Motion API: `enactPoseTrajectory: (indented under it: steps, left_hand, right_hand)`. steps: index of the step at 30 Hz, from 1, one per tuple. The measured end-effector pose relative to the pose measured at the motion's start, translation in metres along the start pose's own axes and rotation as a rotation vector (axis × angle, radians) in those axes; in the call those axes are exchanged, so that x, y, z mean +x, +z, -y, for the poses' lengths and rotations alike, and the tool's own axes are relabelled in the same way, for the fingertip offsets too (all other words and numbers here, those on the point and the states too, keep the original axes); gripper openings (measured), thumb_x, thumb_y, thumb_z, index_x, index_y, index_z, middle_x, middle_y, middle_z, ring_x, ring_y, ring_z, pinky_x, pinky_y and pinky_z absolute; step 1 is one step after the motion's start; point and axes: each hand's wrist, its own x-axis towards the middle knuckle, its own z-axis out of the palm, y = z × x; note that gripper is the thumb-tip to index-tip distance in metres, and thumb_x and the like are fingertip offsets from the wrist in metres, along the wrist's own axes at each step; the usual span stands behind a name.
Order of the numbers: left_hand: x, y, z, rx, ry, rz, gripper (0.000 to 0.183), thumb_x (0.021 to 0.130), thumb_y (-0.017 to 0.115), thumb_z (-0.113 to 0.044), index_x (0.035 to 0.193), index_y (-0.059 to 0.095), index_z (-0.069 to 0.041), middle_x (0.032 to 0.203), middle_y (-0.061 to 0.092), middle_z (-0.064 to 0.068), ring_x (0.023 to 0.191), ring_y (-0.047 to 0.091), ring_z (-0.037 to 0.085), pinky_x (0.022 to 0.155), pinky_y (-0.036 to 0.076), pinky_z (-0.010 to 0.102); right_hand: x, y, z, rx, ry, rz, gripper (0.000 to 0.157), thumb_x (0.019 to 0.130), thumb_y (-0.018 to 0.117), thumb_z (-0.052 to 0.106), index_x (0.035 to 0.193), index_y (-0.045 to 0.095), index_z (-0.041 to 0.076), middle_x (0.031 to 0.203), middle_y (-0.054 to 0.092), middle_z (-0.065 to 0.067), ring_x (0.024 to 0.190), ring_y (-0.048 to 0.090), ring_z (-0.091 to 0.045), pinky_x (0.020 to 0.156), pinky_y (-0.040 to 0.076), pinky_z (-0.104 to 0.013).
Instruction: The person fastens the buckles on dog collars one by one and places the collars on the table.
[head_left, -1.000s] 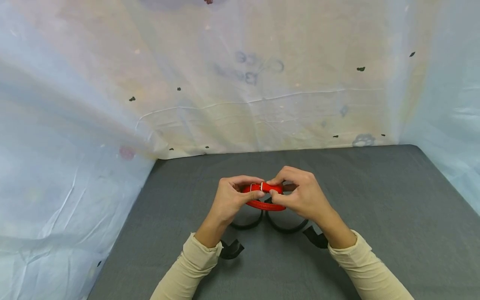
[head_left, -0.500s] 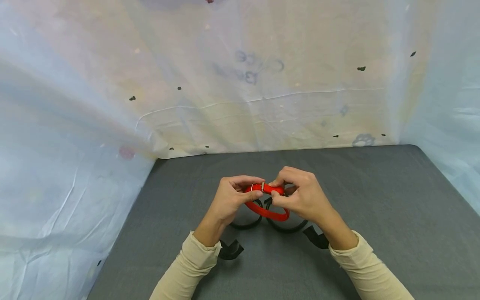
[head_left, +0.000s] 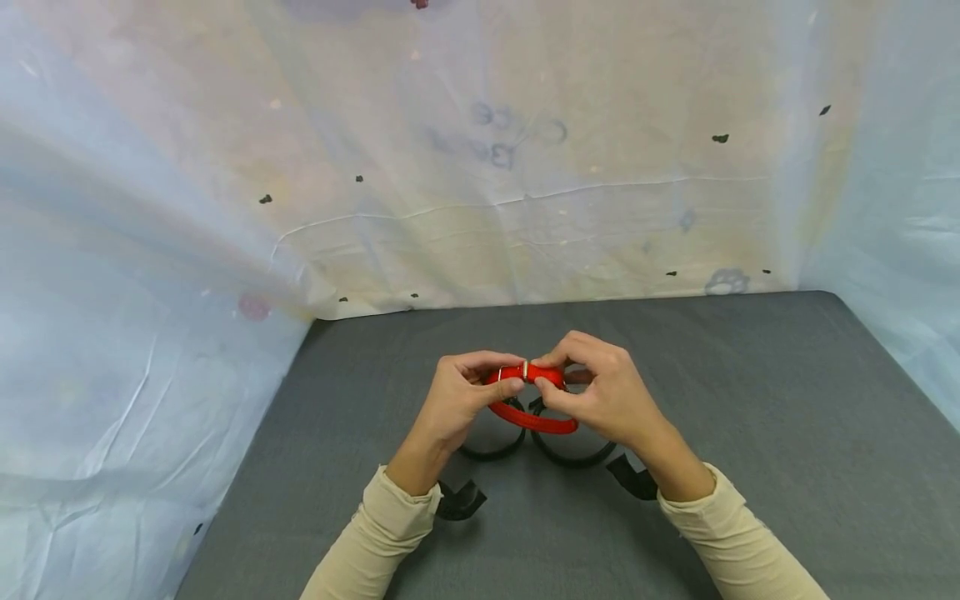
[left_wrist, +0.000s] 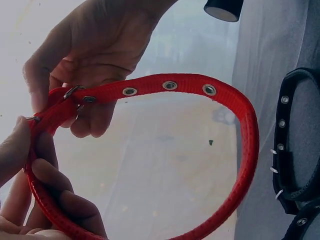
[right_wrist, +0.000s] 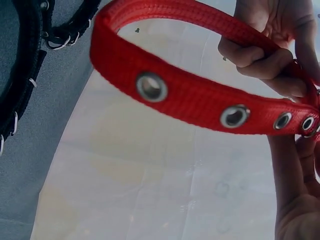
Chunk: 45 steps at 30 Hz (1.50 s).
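Note:
A red collar (head_left: 534,421) with metal eyelets is held up in a closed loop above the grey table. My left hand (head_left: 459,396) pinches its buckle end between thumb and fingers. Opposite, my right hand (head_left: 596,387) pinches the strap just right of the metal buckle (head_left: 526,371). In the left wrist view, several eyelets run along the red collar (left_wrist: 252,150), and my left fingers curl round its lower side. From the right wrist view, the near eyelet band of the red collar (right_wrist: 192,92) fills the upper part. Fingers partly hide the buckle.
Two black collars, one on the left (head_left: 491,454) and one on the right (head_left: 576,461), lie on the grey table (head_left: 750,417) beneath my hands. Black strap pieces (head_left: 461,502) (head_left: 632,477) hang by both wrists. A pale sheet (head_left: 525,125) hangs behind the table.
The red loop's lower side swung down, then rose slightly, and the buckle turned a little between my fingers. Both hands keep their hold and have barely moved.

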Motion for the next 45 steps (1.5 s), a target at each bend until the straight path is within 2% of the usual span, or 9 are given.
enactPoseTrajectory:
  steps: [5, 9, 13, 21, 28, 36, 45]
  left_hand:
    - [-0.0001, -0.0021, -0.0003, 0.001, 0.01, -0.005, 0.028, 0.078, 0.086, -0.028, 0.102, 0.078, -0.014, 0.095, 0.074, -0.004, 0.084, 0.067, 0.013, 0.075, 0.057, 0.027]
    - [-0.0005, -0.0026, -0.0016, -0.003, 0.031, 0.001, 0.023, 0.08, 0.084, -0.028, 0.101, 0.077, -0.021, 0.097, 0.073, -0.006, 0.087, 0.066, 0.013, 0.077, 0.057, 0.027]
    - [-0.0009, -0.0036, -0.0021, -0.011, 0.042, -0.012, 0.021, 0.083, 0.083, -0.024, 0.102, 0.076, -0.025, 0.099, 0.073, -0.007, 0.088, 0.065, 0.013, 0.077, 0.056, 0.027]
    - [-0.0004, -0.0051, -0.0032, 0.012, 0.038, -0.03, 0.018, 0.087, 0.079, -0.023, 0.104, 0.075, -0.026, 0.103, 0.071, -0.007, 0.096, 0.061, 0.014, 0.079, 0.052, 0.028]
    - [-0.0003, -0.0044, -0.0041, 0.008, 0.054, -0.038, 0.017, 0.089, 0.077, -0.022, 0.104, 0.073, -0.025, 0.103, 0.069, -0.007, 0.092, 0.059, 0.013, 0.076, 0.05, 0.027]
    - [-0.0016, -0.0034, -0.0045, -0.057, 0.099, -0.035, 0.017, 0.089, 0.074, -0.027, 0.106, 0.069, -0.025, 0.1, 0.066, -0.007, 0.086, 0.059, 0.011, 0.079, 0.052, 0.025]
    - [-0.0013, -0.0022, -0.0065, -0.107, 0.125, -0.048, 0.014, 0.095, 0.068, -0.015, 0.107, 0.066, -0.021, 0.104, 0.065, -0.005, 0.095, 0.063, 0.012, 0.086, 0.054, 0.025]
  right_hand:
    - [0.0004, 0.0001, -0.0007, -0.016, -0.038, -0.017, 0.019, 0.086, 0.077, 0.009, 0.1, 0.075, 0.021, 0.095, 0.068, 0.006, 0.084, 0.068, -0.008, 0.075, 0.061, -0.029]
    - [0.0013, -0.0001, -0.0011, -0.03, -0.055, -0.011, 0.02, 0.086, 0.078, 0.011, 0.103, 0.075, 0.022, 0.096, 0.068, 0.007, 0.084, 0.068, -0.006, 0.075, 0.061, -0.031]
    - [0.0023, -0.0013, -0.0012, -0.064, -0.051, 0.009, 0.02, 0.085, 0.081, 0.016, 0.102, 0.075, 0.024, 0.096, 0.067, 0.011, 0.086, 0.065, -0.003, 0.077, 0.059, -0.028]
    - [0.0017, -0.0014, -0.0017, -0.094, -0.004, 0.036, 0.02, 0.083, 0.083, 0.021, 0.1, 0.074, 0.025, 0.096, 0.068, 0.012, 0.087, 0.064, -0.005, 0.079, 0.056, -0.028]
    - [0.0021, -0.0012, -0.0006, -0.129, 0.043, 0.035, 0.015, 0.086, 0.08, 0.027, 0.099, 0.074, 0.027, 0.093, 0.069, 0.015, 0.086, 0.063, -0.003, 0.078, 0.056, -0.028]
    - [0.0023, 0.0008, -0.0026, -0.122, -0.006, -0.043, 0.015, 0.083, 0.082, 0.019, 0.095, 0.076, 0.022, 0.088, 0.07, 0.012, 0.078, 0.063, -0.004, 0.07, 0.056, -0.026]
    - [0.0026, 0.0015, -0.0026, -0.136, -0.049, -0.113, 0.02, 0.079, 0.085, 0.014, 0.097, 0.077, 0.018, 0.086, 0.072, 0.008, 0.074, 0.063, -0.005, 0.064, 0.055, -0.025]
